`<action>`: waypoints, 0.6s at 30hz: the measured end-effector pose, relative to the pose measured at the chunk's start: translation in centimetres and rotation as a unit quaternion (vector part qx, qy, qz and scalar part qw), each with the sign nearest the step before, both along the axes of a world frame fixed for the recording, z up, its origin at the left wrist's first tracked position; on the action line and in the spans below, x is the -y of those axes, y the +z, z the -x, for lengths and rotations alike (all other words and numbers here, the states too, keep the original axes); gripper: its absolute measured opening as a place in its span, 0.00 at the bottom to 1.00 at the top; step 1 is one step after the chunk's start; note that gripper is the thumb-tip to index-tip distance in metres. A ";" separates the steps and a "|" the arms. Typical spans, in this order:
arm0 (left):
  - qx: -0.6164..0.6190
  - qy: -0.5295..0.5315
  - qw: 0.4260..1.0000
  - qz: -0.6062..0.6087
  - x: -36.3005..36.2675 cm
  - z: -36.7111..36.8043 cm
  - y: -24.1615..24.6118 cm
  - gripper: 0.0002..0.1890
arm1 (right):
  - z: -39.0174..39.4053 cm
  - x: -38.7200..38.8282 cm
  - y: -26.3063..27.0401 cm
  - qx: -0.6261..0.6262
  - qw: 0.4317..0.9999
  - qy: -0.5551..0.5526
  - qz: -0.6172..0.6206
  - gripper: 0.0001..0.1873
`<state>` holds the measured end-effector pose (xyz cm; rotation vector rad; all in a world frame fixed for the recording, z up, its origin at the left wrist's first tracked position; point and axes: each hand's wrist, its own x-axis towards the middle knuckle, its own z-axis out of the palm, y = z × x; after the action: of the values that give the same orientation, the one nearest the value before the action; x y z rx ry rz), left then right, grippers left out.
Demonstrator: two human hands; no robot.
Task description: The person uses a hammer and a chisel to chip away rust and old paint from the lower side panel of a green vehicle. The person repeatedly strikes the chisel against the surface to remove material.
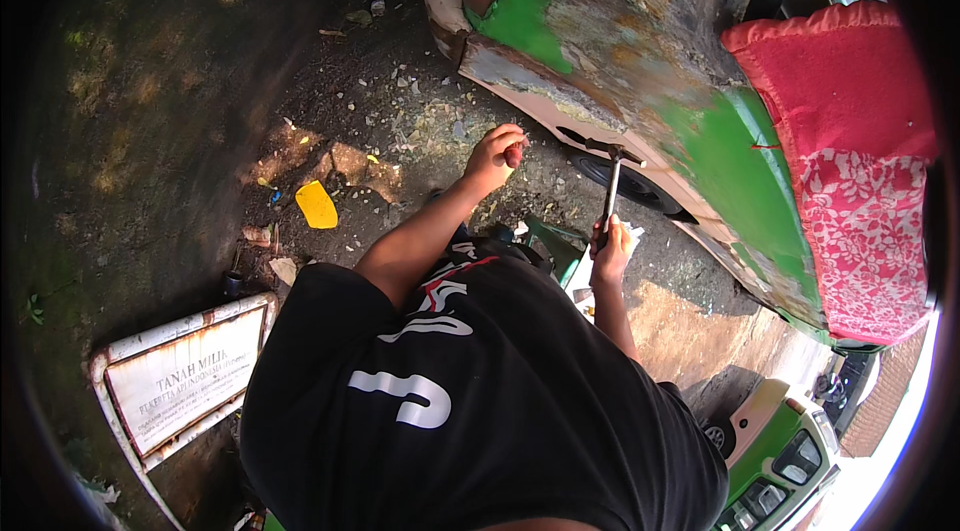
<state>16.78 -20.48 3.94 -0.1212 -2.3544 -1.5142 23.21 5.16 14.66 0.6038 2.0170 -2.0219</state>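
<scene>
My left hand (pixel 495 159) is closed around a tool with a rounded red-brown handle (pixel 514 155); its other end cannot be made out. To the right, my right hand (pixel 613 252) grips the dark handle of a hammer (pixel 612 189) with a metal shaft. The hammer's long narrow head is up, in front of the lower side of a green and cream vehicle (pixel 697 133). Whether the head touches the panel, I cannot tell. Bare, rusty brown and grey patches (pixel 630 28) spread over the green bodywork.
A red patterned cloth (pixel 862 178) hangs over the vehicle's side. A wheel (pixel 630 182) sits under its lower edge. Chips and a yellow piece (pixel 317 205) lie on the ground. At lower left stands a rusty framed sign (pixel 187 373) with writing; another green vehicle (pixel 780 456) is at lower right.
</scene>
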 end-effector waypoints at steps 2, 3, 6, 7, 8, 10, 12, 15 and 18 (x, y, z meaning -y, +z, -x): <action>-0.016 0.002 1.000 -0.001 -0.5 0.7 -0.6 0.14 | 0.1 -0.6 0.5 -0.019 1.000 0.008 -0.012 0.18; -0.017 -0.005 1.000 -0.002 -0.8 0.9 -0.4 0.14 | 0.3 -1.1 0.1 -0.034 0.999 0.009 -0.020 0.19; -0.040 -0.019 0.999 -0.011 -2.0 1.6 -0.3 0.15 | 1.5 -3.3 -1.5 -0.061 0.998 0.019 -0.015 0.19; -0.042 -0.016 0.999 -0.022 -2.6 1.8 -0.9 0.14 | 1.8 -4.0 -2.1 -0.070 0.997 0.029 -0.016 0.19; -0.045 -0.014 0.998 -0.033 -3.2 1.9 -1.5 0.14 | 2.1 -4.9 -2.6 -0.080 0.996 0.038 -0.017 0.18; -0.040 -0.007 0.998 -0.048 -4.5 2.2 -1.9 0.12 | 2.8 -6.6 -3.0 -0.090 0.993 0.069 -0.037 0.17; -0.053 0.007 0.998 -0.030 -5.9 2.3 -2.1 0.12 | 3.0 -7.8 -3.8 -0.107 0.990 0.081 -0.051 0.17; -0.056 -0.014 0.997 -0.044 -7.3 2.4 -2.2 0.11 | 3.5 -9.3 -4.2 -0.104 0.989 0.094 -0.049 0.18; -0.018 -0.009 1.000 -0.008 -8.4 2.6 -2.9 0.12 | 3.2 -10.4 -3.8 -0.089 0.989 0.108 -0.047 0.18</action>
<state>14.18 -12.05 1.00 -0.1649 -2.3196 -1.5251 19.99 15.57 10.89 0.2144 2.1810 -1.9207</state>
